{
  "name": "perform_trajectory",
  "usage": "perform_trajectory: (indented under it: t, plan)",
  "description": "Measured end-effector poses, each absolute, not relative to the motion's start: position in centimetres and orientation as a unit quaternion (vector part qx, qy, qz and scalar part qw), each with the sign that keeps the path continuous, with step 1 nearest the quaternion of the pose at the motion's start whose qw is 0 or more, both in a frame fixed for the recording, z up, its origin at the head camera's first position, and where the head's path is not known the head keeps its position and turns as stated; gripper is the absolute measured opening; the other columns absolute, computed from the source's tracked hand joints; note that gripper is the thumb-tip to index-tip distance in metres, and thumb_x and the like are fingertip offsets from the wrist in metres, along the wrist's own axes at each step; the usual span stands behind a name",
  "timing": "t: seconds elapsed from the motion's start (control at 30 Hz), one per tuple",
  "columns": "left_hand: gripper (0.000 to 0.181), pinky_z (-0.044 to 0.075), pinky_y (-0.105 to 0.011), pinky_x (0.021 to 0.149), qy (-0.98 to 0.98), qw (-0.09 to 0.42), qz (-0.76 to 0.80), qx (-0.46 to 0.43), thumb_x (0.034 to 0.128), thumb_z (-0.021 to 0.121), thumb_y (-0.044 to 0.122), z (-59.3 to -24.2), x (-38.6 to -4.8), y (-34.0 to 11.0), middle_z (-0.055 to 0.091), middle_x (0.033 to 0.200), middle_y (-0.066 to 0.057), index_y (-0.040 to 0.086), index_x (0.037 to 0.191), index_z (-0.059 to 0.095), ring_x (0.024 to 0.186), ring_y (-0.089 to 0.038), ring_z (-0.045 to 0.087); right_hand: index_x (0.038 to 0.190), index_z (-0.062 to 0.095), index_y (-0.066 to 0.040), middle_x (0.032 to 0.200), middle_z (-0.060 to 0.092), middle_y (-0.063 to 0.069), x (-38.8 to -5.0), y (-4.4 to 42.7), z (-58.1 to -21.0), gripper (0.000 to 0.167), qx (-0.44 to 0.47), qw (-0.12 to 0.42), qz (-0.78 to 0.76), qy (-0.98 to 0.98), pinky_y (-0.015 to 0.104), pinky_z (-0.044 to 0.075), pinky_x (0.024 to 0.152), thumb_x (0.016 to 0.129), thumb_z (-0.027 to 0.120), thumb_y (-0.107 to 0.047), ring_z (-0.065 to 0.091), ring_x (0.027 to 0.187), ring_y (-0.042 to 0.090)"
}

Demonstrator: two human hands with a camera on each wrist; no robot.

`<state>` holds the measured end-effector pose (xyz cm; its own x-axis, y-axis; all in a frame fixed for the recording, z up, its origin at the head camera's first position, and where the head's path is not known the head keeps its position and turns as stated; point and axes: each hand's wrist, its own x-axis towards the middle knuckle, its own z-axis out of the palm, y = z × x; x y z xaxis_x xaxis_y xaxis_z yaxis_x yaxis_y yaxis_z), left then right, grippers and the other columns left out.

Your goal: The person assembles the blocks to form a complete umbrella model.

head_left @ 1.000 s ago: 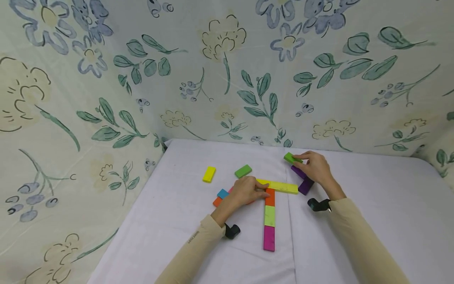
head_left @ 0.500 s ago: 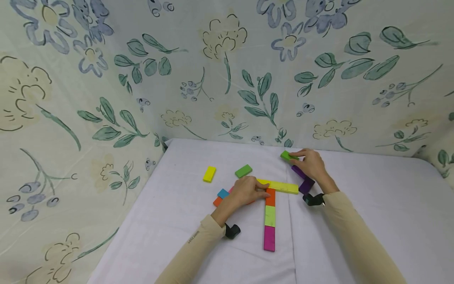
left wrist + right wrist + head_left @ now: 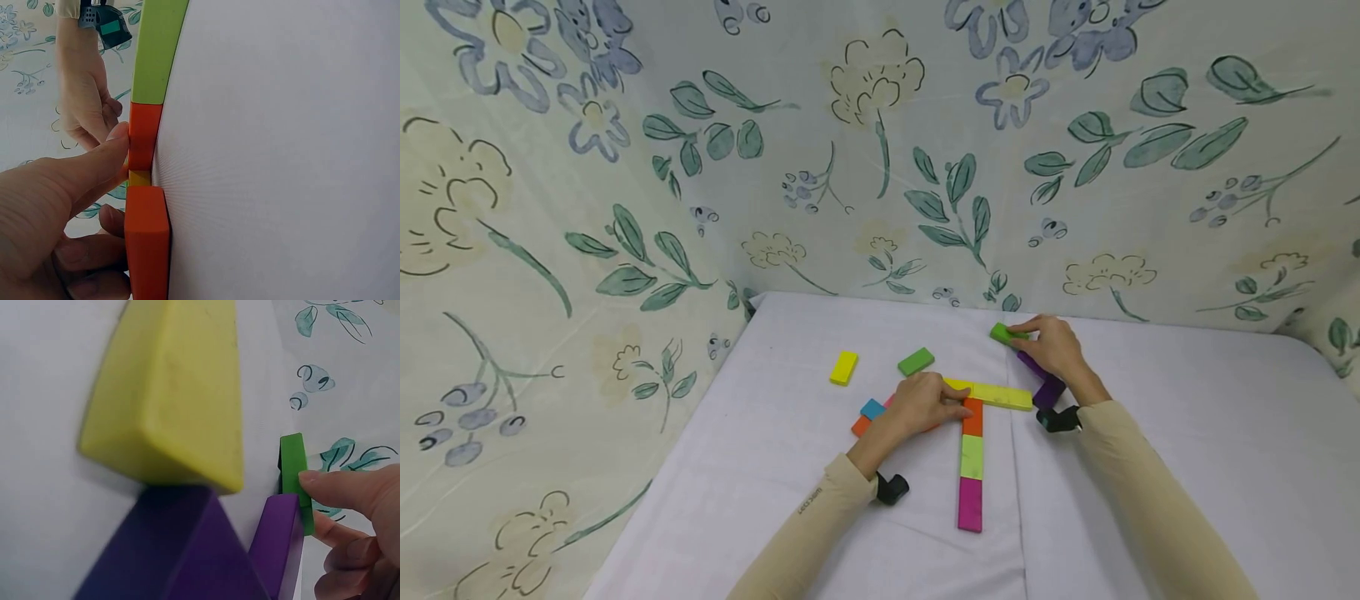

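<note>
floral fabric [image 3: 880, 167] hangs behind a table laid with a white cloth [image 3: 790, 500], where a person in beige sleeves [image 3: 1157, 500] works with colored blocks. at the table's far edge, the right hand [image 3: 1056, 348] pinches a bright green block [image 3: 1002, 333], thumb and fingertip clamped on its sides, the remaining fingers curled beneath. the block sits at the far end of the farther purple block [image 3: 1028, 362]; whether the two touch cannot be told. the nearer purple block [image 3: 1048, 391] angles in beside the right end of a yellow row [image 3: 1002, 396].

the left hand [image 3: 919, 403] rests where that row meets an orange block [image 3: 973, 418], thumb tip against the orange block's side and index finger by the yellow, slightly apart; whether they grip or merely touch is unclear. its other fingers curl beside a second orange block [image 3: 147, 244]. a lime block [image 3: 972, 457] and a magenta block [image 3: 970, 505] continue the line toward the person.

at left lie a loose yellow block [image 3: 843, 367], a darker green block [image 3: 916, 362] and a blue block [image 3: 872, 409], the blue just beside the left hand.
</note>
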<state>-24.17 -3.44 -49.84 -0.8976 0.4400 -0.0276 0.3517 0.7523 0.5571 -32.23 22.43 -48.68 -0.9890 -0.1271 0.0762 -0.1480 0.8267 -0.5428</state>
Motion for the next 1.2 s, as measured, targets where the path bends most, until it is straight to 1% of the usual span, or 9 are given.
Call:
perform_trajectory:
  t: [0.27, 0.57, 0.7, 0.87, 0.93, 1.0, 1.03, 1.13, 1.2]
  plan:
    - [0.044, 0.024, -0.019, 0.051, 0.933, 0.078, 0.278, 0.212, 0.0876, 0.082, 0.044, -49.8, -24.2, -3.4, 0.068, 0.069, 0.005, 0.025, 0.126, 0.073, 0.058, -0.009, 0.040, 0.128, 0.072, -0.006, 0.137, 0.063, 0.027, -32.3, 22.4, -48.9, 0.033, 0.064, 0.008, 0.284, -0.957, 0.065, 0.041, 0.106, 0.097, 0.071, -0.017, 0.055, 0.127, 0.047]
    - [0.044, 0.024, -0.019, 0.051, 0.935, 0.076, 0.274, 0.212, 0.0875, 0.081, 0.044, -49.8, -24.2, -3.4, 0.065, 0.065, 0.006, 0.025, 0.126, 0.073, 0.057, -0.009, 0.040, 0.129, 0.072, -0.006, 0.139, 0.062, 0.028, -32.4, 22.5, -49.0, 0.033, 0.066, 0.003, 0.285, -0.956, 0.066, 0.037, 0.112, 0.097, 0.071, -0.014, 0.052, 0.132, 0.049]
    - [0.044, 0.024, -0.020, 0.052, 0.935, 0.079, 0.275, 0.209, 0.0877, 0.081, 0.044, -49.9, -24.2, -3.4, 0.071, 0.072, 0.004, 0.026, 0.127, 0.073, 0.059, -0.009, 0.040, 0.129, 0.072, -0.005, 0.139, 0.062, 0.029, -32.4, 22.5, -48.9, 0.033, 0.070, 0.002, 0.286, -0.956, 0.066, 0.037, 0.112, 0.096, 0.071, -0.014, 0.052, 0.132, 0.049]
    - [0.043, 0.024, -0.020, 0.053, 0.935, 0.077, 0.277, 0.207, 0.0872, 0.082, 0.044, -50.0, -24.2, -3.4, 0.081, 0.099, 0.000, 0.027, 0.126, 0.074, 0.060, -0.009, 0.040, 0.129, 0.072, -0.005, 0.139, 0.062, 0.029, -32.4, 22.6, -48.9, 0.033, 0.076, 0.002, 0.287, -0.955, 0.066, 0.038, 0.111, 0.096, 0.071, -0.013, 0.053, 0.131, 0.049]
    - [0.043, 0.024, -0.020, 0.053, 0.935, 0.075, 0.277, 0.207, 0.0870, 0.082, 0.044, -50.0, -24.2, -3.4, 0.081, 0.102, 0.000, 0.027, 0.126, 0.074, 0.060, -0.009, 0.040, 0.129, 0.072, -0.005, 0.138, 0.062, 0.029, -32.4, 22.8, -49.0, 0.033, 0.080, 0.002, 0.290, -0.954, 0.065, 0.040, 0.108, 0.097, 0.071, -0.015, 0.054, 0.130, 0.049]
    - [0.043, 0.024, -0.020, 0.052, 0.935, 0.076, 0.277, 0.206, 0.0871, 0.082, 0.044, -50.0, -24.2, -3.4, 0.080, 0.096, 0.001, 0.027, 0.126, 0.074, 0.060, -0.009, 0.040, 0.130, 0.072, -0.006, 0.138, 0.063, 0.028, -32.4, 23.1, -49.1, 0.034, 0.081, 0.002, 0.295, -0.952, 0.063, 0.044, 0.105, 0.098, 0.071, -0.018, 0.056, 0.126, 0.047]
    - [0.043, 0.024, -0.020, 0.053, 0.935, 0.077, 0.277, 0.205, 0.0871, 0.082, 0.044, -50.0, -24.2, -3.4, 0.080, 0.096, 0.001, 0.027, 0.126, 0.074, 0.060, -0.009, 0.041, 0.131, 0.071, -0.007, 0.138, 0.063, 0.028, -32.3, 23.3, -49.1, 0.035, 0.081, 0.001, 0.297, -0.951, 0.061, 0.046, 0.102, 0.098, 0.070, -0.020, 0.056, 0.124, 0.046]
    - [0.043, 0.024, -0.020, 0.052, 0.935, 0.078, 0.280, 0.204, 0.0872, 0.082, 0.044, -50.0, -24.1, -3.4, 0.081, 0.100, 0.001, 0.027, 0.126, 0.074, 0.060, -0.008, 0.040, 0.134, 0.070, -0.008, 0.136, 0.062, 0.025, -31.9, 24.0, -49.4, 0.038, 0.074, -0.002, 0.303, -0.950, 0.046, 0.053, 0.084, 0.100, 0.069, -0.026, 0.059, 0.108, 0.038]
    - [0.043, 0.024, -0.020, 0.053, 0.934, 0.078, 0.282, 0.204, 0.0872, 0.082, 0.043, -50.0, -24.1, -3.3, 0.081, 0.107, 0.001, 0.027, 0.126, 0.074, 0.060, -0.008, 0.040, 0.137, 0.067, -0.009, 0.136, 0.060, 0.024, -31.5, 24.7, -49.5, 0.042, 0.073, -0.005, 0.304, -0.950, 0.036, 0.051, 0.074, 0.101, 0.067, -0.029, 0.058, 0.102, 0.035]
